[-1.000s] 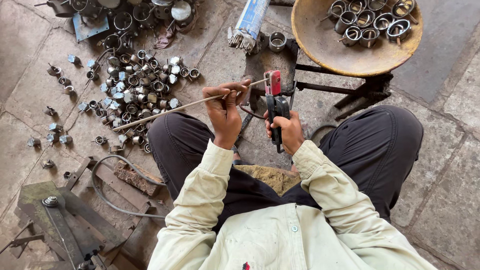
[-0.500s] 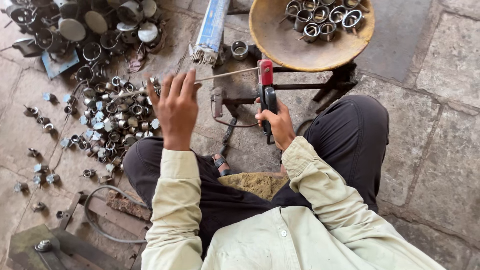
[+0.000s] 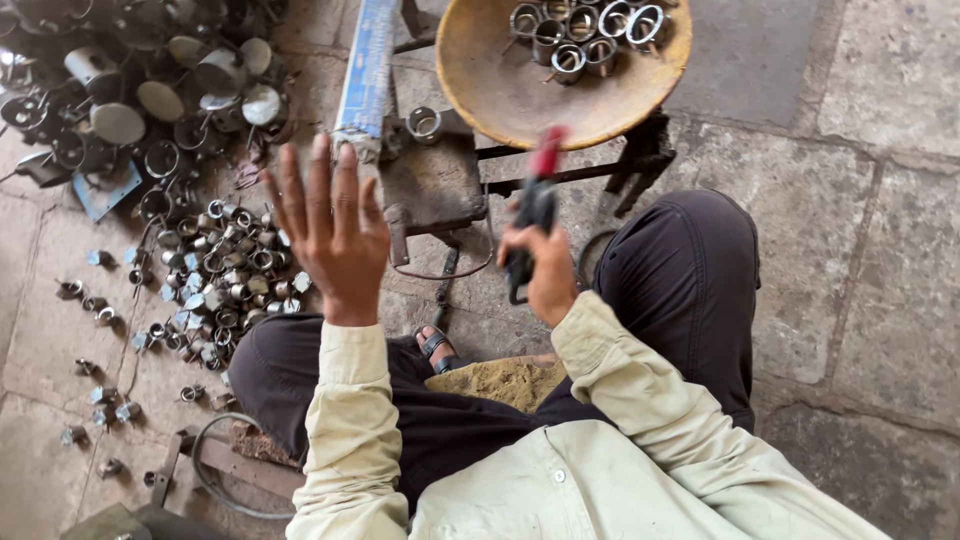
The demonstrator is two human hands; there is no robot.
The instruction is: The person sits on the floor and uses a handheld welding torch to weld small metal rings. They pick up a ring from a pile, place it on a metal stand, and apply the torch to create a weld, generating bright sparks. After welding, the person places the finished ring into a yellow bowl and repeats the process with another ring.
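My left hand point(image 3: 330, 235) is raised, fingers spread wide, holding nothing, above the pile of small metal rings point(image 3: 225, 290) on the stone floor point(image 3: 880, 270). My right hand point(image 3: 545, 270) is closed around the black grip of a red-tipped electrode holder point(image 3: 533, 205), blurred, just in front of the small metal bench point(image 3: 430, 185). One ring point(image 3: 424, 123) sits on that bench. Behind it, a round pan point(image 3: 500, 90) carries more rings point(image 3: 585, 35).
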